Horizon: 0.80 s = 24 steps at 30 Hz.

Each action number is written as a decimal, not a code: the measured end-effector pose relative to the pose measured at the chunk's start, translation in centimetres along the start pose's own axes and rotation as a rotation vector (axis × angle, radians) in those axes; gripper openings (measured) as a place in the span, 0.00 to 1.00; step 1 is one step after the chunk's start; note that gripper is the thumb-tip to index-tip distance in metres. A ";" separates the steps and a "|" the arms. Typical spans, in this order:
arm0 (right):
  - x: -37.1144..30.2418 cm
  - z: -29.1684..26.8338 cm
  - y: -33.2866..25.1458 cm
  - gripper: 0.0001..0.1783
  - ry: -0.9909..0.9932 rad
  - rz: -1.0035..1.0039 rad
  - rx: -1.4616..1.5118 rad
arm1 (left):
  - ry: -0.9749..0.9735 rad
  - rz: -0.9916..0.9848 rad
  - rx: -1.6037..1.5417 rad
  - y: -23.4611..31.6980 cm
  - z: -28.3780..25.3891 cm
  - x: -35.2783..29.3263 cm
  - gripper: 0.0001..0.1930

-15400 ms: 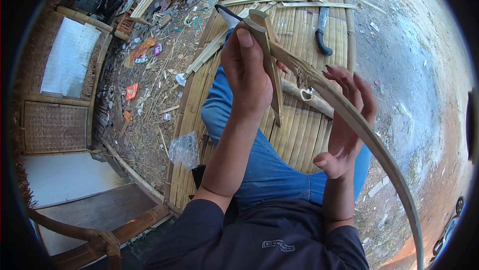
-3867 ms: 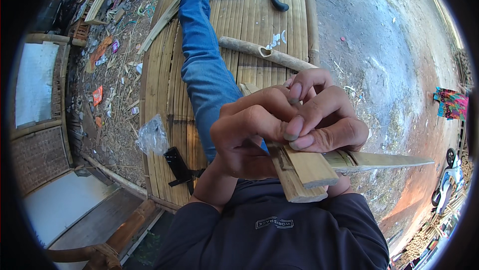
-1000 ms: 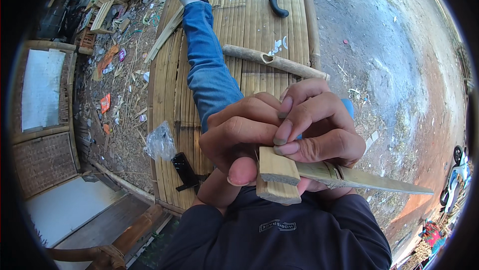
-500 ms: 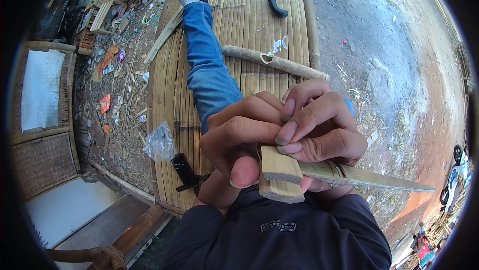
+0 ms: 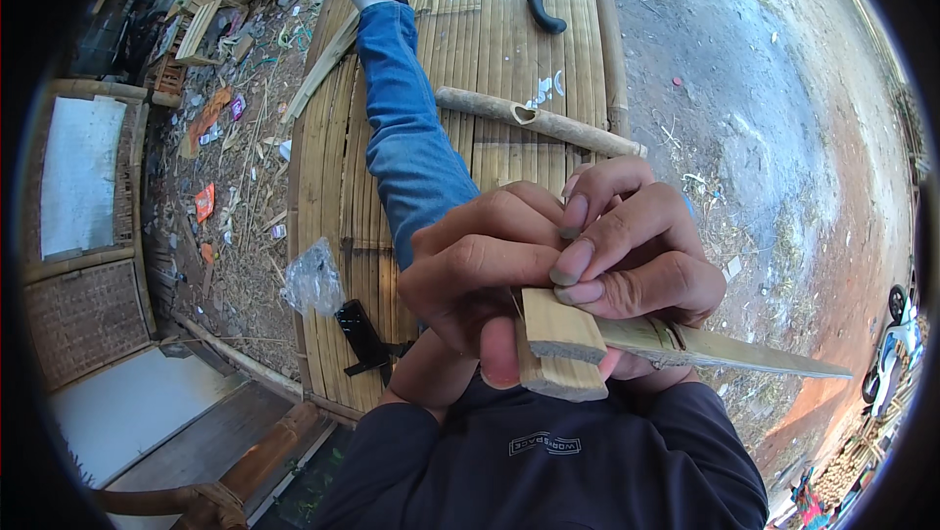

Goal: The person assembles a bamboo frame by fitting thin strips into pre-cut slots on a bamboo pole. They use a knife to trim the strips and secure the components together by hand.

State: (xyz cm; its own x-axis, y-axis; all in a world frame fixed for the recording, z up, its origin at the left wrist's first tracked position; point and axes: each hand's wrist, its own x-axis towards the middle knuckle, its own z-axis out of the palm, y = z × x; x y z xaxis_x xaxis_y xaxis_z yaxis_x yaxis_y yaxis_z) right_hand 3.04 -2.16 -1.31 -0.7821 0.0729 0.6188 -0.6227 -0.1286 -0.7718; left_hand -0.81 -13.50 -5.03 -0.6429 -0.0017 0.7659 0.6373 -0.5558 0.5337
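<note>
Close in front of my chest, both hands are closed round pieces of split bamboo. Two cut ends, an upper bamboo piece (image 5: 564, 322) and a lower bamboo piece (image 5: 562, 379), lie one over the other with a narrow gap. My left hand (image 5: 477, 254) grips them from the left, its thumb beside the cut ends. From the right, my right hand (image 5: 651, 251) presses its fingertips on the upper piece. A long bamboo strip (image 5: 759, 354) with a slot runs out rightward beneath the right hand. How the pieces join is hidden by my fingers.
I sit on a slatted bamboo platform (image 5: 509, 11), one leg (image 5: 411, 129) stretched out. On it lie a bamboo tube (image 5: 539, 123) with a notch, a blade with a dark curved handle (image 5: 544, 13), a black phone-like device (image 5: 361, 334) and a clear plastic bag (image 5: 314, 278).
Both hands and the short bamboo ends have shifted slightly right. My left thumb has turned and drawn in against the pieces. Both hands keep their grip.
</note>
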 end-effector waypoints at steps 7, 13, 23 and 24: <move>0.0 0.2 -0.1 0.16 0.026 -0.003 -0.014 | 0.110 -0.107 0.078 1.1 1.2 -0.7 0.20; -0.1 -0.2 0.2 0.16 0.011 -0.014 -0.008 | 0.133 -0.145 0.134 1.5 1.5 -0.7 0.21; -0.2 0.3 -0.1 0.17 0.054 0.004 -0.015 | 0.079 -0.066 0.079 0.6 1.1 -0.5 0.24; -0.2 0.2 -0.1 0.17 0.046 0.004 -0.016 | 0.052 -0.048 0.073 0.5 0.9 -0.2 0.24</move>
State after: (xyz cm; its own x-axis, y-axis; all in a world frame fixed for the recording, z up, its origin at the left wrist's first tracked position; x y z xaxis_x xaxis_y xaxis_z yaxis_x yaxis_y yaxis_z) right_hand 3.26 -2.37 -1.36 -0.7849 0.1182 0.6082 -0.6192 -0.1130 -0.7771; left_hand 0.03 -13.05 -4.66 -0.6938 -0.0210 0.7199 0.6329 -0.4946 0.5956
